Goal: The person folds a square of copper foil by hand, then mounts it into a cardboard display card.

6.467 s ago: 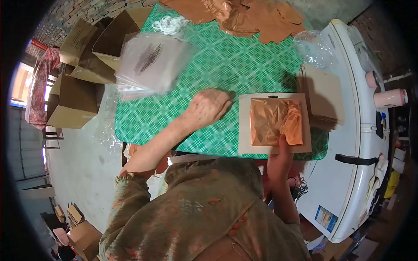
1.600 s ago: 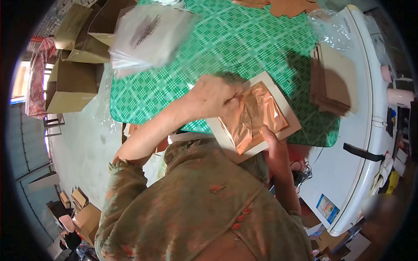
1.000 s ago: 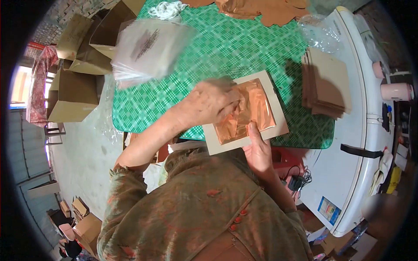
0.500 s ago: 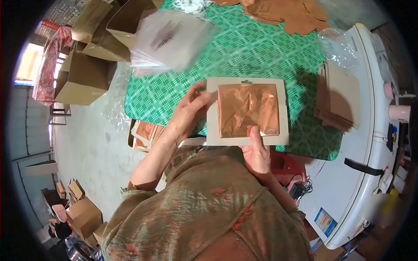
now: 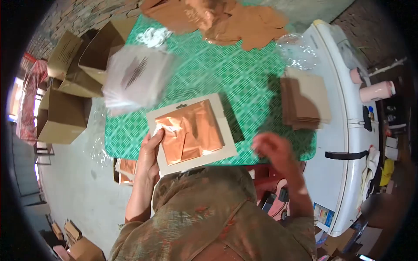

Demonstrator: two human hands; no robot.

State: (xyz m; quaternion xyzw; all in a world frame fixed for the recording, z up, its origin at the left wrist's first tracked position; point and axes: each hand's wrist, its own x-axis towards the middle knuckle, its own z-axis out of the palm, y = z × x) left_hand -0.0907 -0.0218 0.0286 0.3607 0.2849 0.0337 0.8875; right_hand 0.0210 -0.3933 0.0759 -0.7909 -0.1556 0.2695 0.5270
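A pale card [image 5: 228,145] with a hanging slot carries a folded, shiny copper-coloured sheet [image 5: 189,132] on its face. My left hand [image 5: 150,152] grips the card by its left edge, thumb on the copper sheet and fingers behind. The card is tilted above the front edge of the green checked table [image 5: 198,65]. My right hand [image 5: 276,150] is off the card, to its right over the table's front edge. Motion blurs its fingers, so whether they are apart or closed is unclear.
Clear plastic bags [image 5: 135,78] lie at the table's left. A stack of cards [image 5: 307,98] is at the right, near crumpled clear plastic [image 5: 298,50]. Copper-coloured sheets [image 5: 230,21] and a white bundle [image 5: 153,37] lie at the back. Cardboard boxes [image 5: 65,115] stand left.
The right hand has let go of the card and moved right. The left hand now grips the card, which has tilted and shifted left and down in view. The whole view has shifted.
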